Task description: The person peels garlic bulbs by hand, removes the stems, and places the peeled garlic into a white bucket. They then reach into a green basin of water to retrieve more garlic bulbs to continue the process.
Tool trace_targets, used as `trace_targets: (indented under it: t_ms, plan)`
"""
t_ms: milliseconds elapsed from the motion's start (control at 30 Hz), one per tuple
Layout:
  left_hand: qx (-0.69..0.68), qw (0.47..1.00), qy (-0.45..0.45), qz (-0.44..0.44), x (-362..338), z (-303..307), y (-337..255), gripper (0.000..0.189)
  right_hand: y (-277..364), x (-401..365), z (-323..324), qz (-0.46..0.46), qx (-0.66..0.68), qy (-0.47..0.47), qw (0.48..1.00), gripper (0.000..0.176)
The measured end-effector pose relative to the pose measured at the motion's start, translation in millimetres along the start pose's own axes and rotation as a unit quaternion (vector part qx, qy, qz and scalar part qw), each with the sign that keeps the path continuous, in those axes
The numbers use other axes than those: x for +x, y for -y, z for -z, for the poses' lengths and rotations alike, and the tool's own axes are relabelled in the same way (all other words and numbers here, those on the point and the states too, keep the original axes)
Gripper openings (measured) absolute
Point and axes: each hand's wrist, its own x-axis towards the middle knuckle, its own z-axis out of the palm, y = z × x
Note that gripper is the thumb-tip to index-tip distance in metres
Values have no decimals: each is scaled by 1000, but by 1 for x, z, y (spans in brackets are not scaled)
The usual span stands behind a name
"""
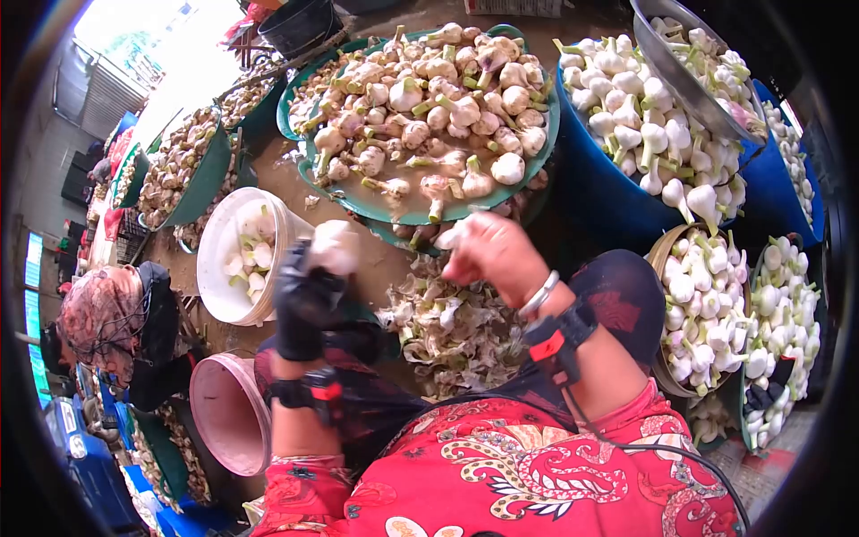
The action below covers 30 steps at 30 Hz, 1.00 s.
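Note:
My left hand (307, 291), in a black glove, is closed around a pale garlic bulb (335, 248), which is blurred. It is beside a white bucket (210, 259) holding several peeled bulbs. My bare right hand (497, 255) has its fingers curled in a pinch on something small and whitish, too blurred to name, near the front rim of a green basin (403, 215). That basin is heaped with untrimmed garlic (414, 134). Below and between my hands lies a pile of papery garlic skins (452, 327).
A blue tub (582, 179) of white bulbs stands at the upper right, with a metal bowl (689, 80) over it. More garlic fills a basket (667, 331) at the right. A pink bucket (231, 416) is at the lower left, near another person (107, 313).

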Motion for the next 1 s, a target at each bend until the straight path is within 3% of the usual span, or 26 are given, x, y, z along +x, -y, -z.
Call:
trace_targets:
  t_ms: [67, 100, 133, 200, 233, 300, 333, 367, 400, 467, 533, 567, 633, 667, 700, 733, 800, 867, 900, 933, 967, 1000]
  plan:
    - [-33, 974, -51, 218, -3, 53, 48, 28, -18, -4, -1, -16, -77, 65, 995, 16]
    - [-240, 920, -170, 258, 7, 70, 57, 30, -31, 0, 8, 8, -264, 82, 961, 13]
    - [-151, 948, -170, 221, 15, 82, 57, 27, -33, 2, 12, 31, -441, 96, 892, 10]
    - [18, 971, -112, 209, 23, 91, 86, 25, -29, 1, 5, 3, -463, 86, 882, 9]
    - [-24, 974, -102, 203, 39, 72, 65, 24, -25, 1, 0, -26, -488, 76, 869, 9]
    - [60, 992, 19, 105, 62, 28, 53, 27, -31, 5, -3, -9, -454, 83, 887, 13]
    - [33, 991, 69, 114, 75, 0, 47, 31, -35, 5, -3, 6, -418, 89, 904, 18]
    - [51, 990, 100, 88, 88, -26, 36, 34, -41, 1, -2, 83, -411, 64, 906, 29]
    - [115, 984, 128, 48, 99, -51, 38, 35, -47, 2, 4, 90, -408, 82, 905, 36]
    - [178, 960, 214, 17, 115, -89, 56, 39, -26, 1, 6, 1, -466, 105, 878, 38]
    - [232, 945, 231, -3, 121, -106, 60, 40, -27, 4, 10, 35, -446, 52, 893, 35]
    - [231, 945, 232, -7, 124, -110, 64, 40, -28, 5, 11, 66, -423, 3, 904, 33]
    - [289, 891, 336, 97, 127, -109, 60, 35, -25, 10, 11, 103, -388, -26, 915, 31]
    - [289, 890, 339, 97, 124, -107, 65, 35, -24, 11, 9, 141, -356, -51, 922, 29]
    - [235, 911, 315, 122, 122, -101, 71, 32, -28, 17, 7, 169, -323, -70, 929, 25]
    - [181, 928, 289, 150, 117, -94, 75, 29, -29, 18, 10, 114, -306, -46, 944, 33]
    - [192, 944, 244, 111, 101, -72, 62, 32, -31, 21, 2, 106, -210, -58, 970, 43]
    - [-131, 947, 196, 216, 82, -49, 15, 31, -21, 16, -10, 138, -180, -19, 974, 72]
    - [-134, 945, 197, 223, 69, -45, 0, 31, -25, 18, -13, 174, -184, 5, 967, 74]
    - [-290, 890, 196, 293, 58, -43, -13, 34, -27, 19, -15, 211, -188, 31, 959, 76]
    - [-435, 807, 187, 352, 48, -42, -23, 36, -25, 16, -16, 118, -105, 87, 984, 72]
    - [-436, 807, 183, 354, 39, -42, -32, 36, -25, 19, -16, 207, -214, 74, 952, 65]
